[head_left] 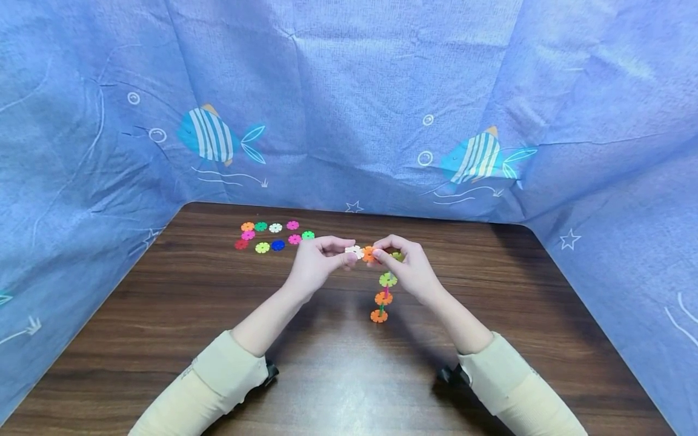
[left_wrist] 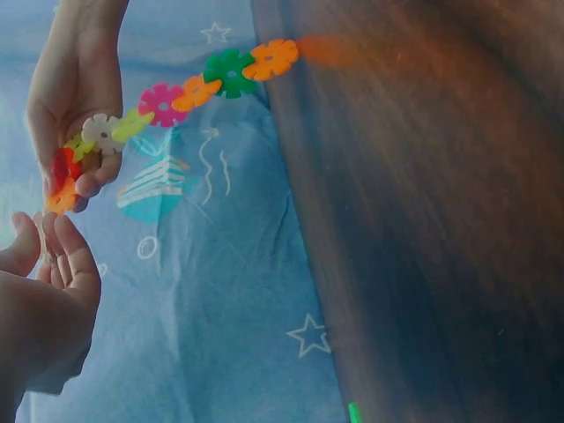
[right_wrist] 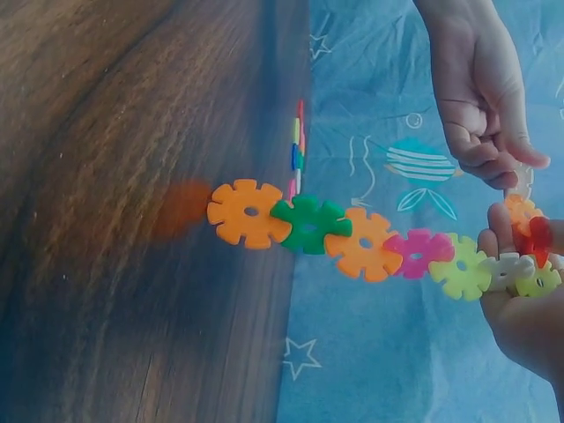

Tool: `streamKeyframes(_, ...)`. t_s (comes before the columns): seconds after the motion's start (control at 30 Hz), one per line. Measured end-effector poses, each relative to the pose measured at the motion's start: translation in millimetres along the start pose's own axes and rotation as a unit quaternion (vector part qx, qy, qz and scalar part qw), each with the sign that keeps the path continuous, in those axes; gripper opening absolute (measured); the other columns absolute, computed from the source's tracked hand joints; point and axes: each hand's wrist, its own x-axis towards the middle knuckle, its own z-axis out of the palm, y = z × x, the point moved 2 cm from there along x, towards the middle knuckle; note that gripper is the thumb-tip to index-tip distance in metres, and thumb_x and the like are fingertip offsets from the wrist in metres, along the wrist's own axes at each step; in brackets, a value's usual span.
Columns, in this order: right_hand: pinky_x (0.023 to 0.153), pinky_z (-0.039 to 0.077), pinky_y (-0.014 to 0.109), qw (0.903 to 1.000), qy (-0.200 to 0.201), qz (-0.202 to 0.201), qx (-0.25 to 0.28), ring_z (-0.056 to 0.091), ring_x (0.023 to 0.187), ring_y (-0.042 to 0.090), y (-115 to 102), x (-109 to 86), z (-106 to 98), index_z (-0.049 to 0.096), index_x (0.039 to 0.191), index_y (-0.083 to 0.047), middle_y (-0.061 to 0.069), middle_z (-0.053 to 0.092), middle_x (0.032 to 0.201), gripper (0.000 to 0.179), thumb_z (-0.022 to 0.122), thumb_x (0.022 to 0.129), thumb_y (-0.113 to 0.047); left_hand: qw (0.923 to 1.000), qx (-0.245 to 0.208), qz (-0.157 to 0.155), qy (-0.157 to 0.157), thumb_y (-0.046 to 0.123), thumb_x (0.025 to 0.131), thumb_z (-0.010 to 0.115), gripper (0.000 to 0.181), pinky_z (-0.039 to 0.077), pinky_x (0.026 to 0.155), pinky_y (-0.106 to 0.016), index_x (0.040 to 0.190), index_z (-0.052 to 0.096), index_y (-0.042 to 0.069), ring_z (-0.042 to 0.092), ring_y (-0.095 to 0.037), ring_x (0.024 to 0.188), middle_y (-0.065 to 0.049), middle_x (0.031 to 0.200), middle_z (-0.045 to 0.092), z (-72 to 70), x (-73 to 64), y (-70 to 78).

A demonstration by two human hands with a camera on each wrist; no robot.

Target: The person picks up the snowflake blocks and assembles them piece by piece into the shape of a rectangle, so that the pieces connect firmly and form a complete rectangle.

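Note:
My left hand (head_left: 316,266) pinches a white notched flower disc (head_left: 357,251) between thumb and fingers. It meets an orange flower disc (head_left: 368,254), which my right hand (head_left: 411,269) pinches at the end of a chain of interlocked discs. From the right hand the chain hangs down toward the table. In the right wrist view it runs through a red disc (right_wrist: 539,241), yellow-green and white ones, then a pink disc (right_wrist: 421,253), an orange one, a green disc (right_wrist: 310,225) and a last orange disc (right_wrist: 249,213). Fingers partly hide the upper discs.
Loose flower discs lie at the back left of the brown wooden table (head_left: 191,290), among them a blue disc (head_left: 278,245), a red disc (head_left: 241,244) and pink ones. A blue fish-patterned curtain (head_left: 349,121) hangs around the table's back and sides.

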Motion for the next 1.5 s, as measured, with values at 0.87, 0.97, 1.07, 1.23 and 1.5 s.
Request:
streamKeyframes(0.87, 0.068, 0.053, 0.026, 0.9981, -0.019, 0.054, 0.022, 0.069, 0.089, 0.029, 13.4, 3.5, -23.4, 0.059, 0.116, 0.004, 0.014, 0.069, 0.094, 0.033, 0.044, 0.101, -0.022, 0.9902, 0.139, 0.005, -0.004, 0.016, 0.083, 0.073, 0.035, 0.056, 0.074, -0.034, 0.115, 0.065, 0.005, 0.067, -0.017, 0.081, -0.015, 0.099, 0.07, -54.2, 16.9, -3.1)
streamKeyframes(0.97, 0.068, 0.053, 0.027, 0.9984, -0.018, 0.049, 0.023, 0.069, 0.088, 0.026, 13.8, 4.3, -26.7, 0.059, 0.116, 0.004, 0.014, 0.068, 0.096, 0.035, 0.043, 0.101, -0.025, 0.9772, 0.212, 0.018, -0.005, 0.02, 0.082, 0.075, 0.038, 0.054, 0.072, -0.027, 0.116, 0.065, 0.009, 0.065, -0.015, 0.085, -0.011, 0.101, 0.07, -76.5, 21.8, -5.9)
streamKeyframes(1.07, 0.068, 0.053, 0.026, 0.9989, -0.014, 0.044, -0.001, 0.069, 0.085, 0.023, 13.6, 6.0, -29.5, 0.06, 0.114, 0.001, 0.017, 0.068, 0.096, 0.032, 0.051, 0.098, -0.025, 0.9669, 0.253, 0.03, -0.018, 0.021, 0.081, 0.076, 0.041, 0.053, 0.08, -0.032, 0.118, 0.064, 0.009, 0.064, -0.02, 0.095, -0.01, 0.105, 0.069, -98.6, 27.8, -11.8)
streamKeyframes(1.23, 0.08, 0.049, 0.029, 0.9912, -0.001, 0.019, -0.131, 0.061, 0.092, 0.015, 14.8, 9.2, -33.4, 0.066, 0.108, -0.011, 0.007, 0.069, 0.098, 0.03, 0.073, 0.083, -0.026, 0.952, 0.303, 0.026, -0.034, 0.033, 0.079, 0.076, 0.052, 0.05, 0.086, -0.041, 0.122, 0.061, 0.009, 0.06, -0.026, 0.106, -0.01, 0.115, 0.066, -132.5, 36.7, -24.4)
streamKeyframes(1.5, 0.086, 0.047, 0.04, 0.9815, -0.01, -0.015, -0.191, 0.059, 0.098, 0.016, 16.1, 9.6, -34.7, 0.066, 0.108, -0.014, 0.001, 0.069, 0.104, 0.029, 0.074, 0.083, -0.026, 0.9291, 0.365, -0.007, -0.06, 0.025, 0.083, 0.073, 0.049, 0.042, 0.092, -0.052, 0.126, 0.057, 0.006, 0.051, -0.036, 0.116, -0.017, 0.12, 0.062, -172.4, 46.5, -54.1)
